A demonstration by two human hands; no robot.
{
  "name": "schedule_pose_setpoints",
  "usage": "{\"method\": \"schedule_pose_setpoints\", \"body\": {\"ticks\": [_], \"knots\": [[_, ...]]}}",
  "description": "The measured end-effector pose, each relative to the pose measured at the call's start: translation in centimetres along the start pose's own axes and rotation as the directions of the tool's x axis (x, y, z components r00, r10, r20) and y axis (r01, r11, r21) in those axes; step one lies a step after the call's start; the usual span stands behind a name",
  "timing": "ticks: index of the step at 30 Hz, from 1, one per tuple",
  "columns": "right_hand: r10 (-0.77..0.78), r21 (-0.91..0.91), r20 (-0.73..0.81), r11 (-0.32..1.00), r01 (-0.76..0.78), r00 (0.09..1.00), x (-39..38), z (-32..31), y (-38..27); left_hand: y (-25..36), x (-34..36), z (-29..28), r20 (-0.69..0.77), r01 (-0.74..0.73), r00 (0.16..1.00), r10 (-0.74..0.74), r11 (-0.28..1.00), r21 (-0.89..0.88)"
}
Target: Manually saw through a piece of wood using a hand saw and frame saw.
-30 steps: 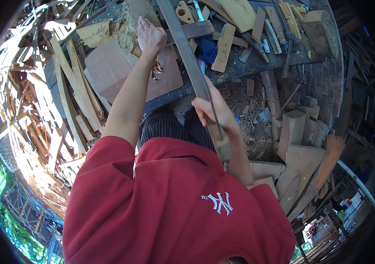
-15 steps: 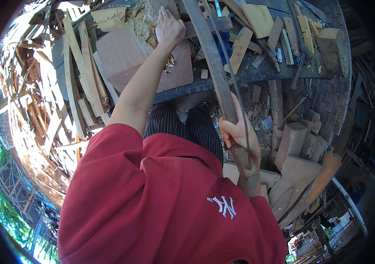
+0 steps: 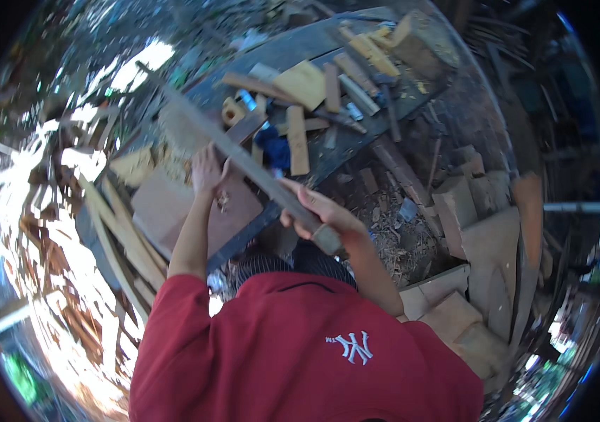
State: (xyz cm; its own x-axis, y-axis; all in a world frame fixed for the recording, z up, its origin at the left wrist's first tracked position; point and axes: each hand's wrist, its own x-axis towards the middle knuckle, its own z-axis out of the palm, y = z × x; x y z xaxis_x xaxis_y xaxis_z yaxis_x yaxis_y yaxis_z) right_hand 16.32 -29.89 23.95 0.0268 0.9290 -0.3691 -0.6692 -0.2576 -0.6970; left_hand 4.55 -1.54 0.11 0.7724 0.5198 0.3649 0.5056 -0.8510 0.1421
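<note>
My right hand point(image 3: 317, 211) is wrapped round the lower end of a long, slim wooden frame saw point(image 3: 244, 158), which slants up and to the left across the bench. Its blade is too blurred to make out clearly. My left hand point(image 3: 207, 169) lies with fingers stretched out beside the saw, above a reddish-brown board point(image 3: 240, 211). Whether its palm presses on the wood is hard to tell. Beneath the saw, a short dark wood strip point(image 3: 247, 126) sticks out to the right of my left hand.
Several wood offcuts, among them a pale block point(image 3: 303, 83) and a narrow piece point(image 3: 298, 141), lie on the dark bench point(image 3: 339, 151) beside a blue cloth point(image 3: 272, 146). Long strips point(image 3: 128, 225) lean at the left. Large wood blocks point(image 3: 490, 260) are stacked at the right.
The view has turned, and the saw now slants further left across the bench. My right hand still grips it, nearer the bench. My left hand stays stretched out over the wood.
</note>
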Motion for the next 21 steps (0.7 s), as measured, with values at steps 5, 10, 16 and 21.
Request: {"method": "schedule_pose_setpoints", "body": {"ticks": [5, 10, 16, 21], "knots": [[-0.247, -0.050, 0.251, 0.962, 0.268, 0.936, -0.2, -2.3, 3.1, -1.5, -0.8, -0.8, 0.106, 0.018, 0.994, -0.015, 1.000, -0.024], [-0.186, -0.520, 0.154, 0.820, 0.239, 0.970, -3.8, -0.2, 6.0, -1.6, -0.5, -0.7, 0.118, -0.029, 0.992, 0.037, 0.997, -0.067], [-0.773, -0.619, -0.228, 0.585, 0.524, 0.592, -2.0, 5.9, 10.3, -8.5, -2.4, 8.5, 0.048, 0.143, 0.985, -0.167, 0.936, 0.322], [-0.754, -0.919, -0.162, 0.350, 0.181, 0.636, -2.0, 1.6, 14.6, -3.8, -2.8, 8.1, -0.465, -0.279, 0.800, 0.380, 0.921, 0.273]]}}
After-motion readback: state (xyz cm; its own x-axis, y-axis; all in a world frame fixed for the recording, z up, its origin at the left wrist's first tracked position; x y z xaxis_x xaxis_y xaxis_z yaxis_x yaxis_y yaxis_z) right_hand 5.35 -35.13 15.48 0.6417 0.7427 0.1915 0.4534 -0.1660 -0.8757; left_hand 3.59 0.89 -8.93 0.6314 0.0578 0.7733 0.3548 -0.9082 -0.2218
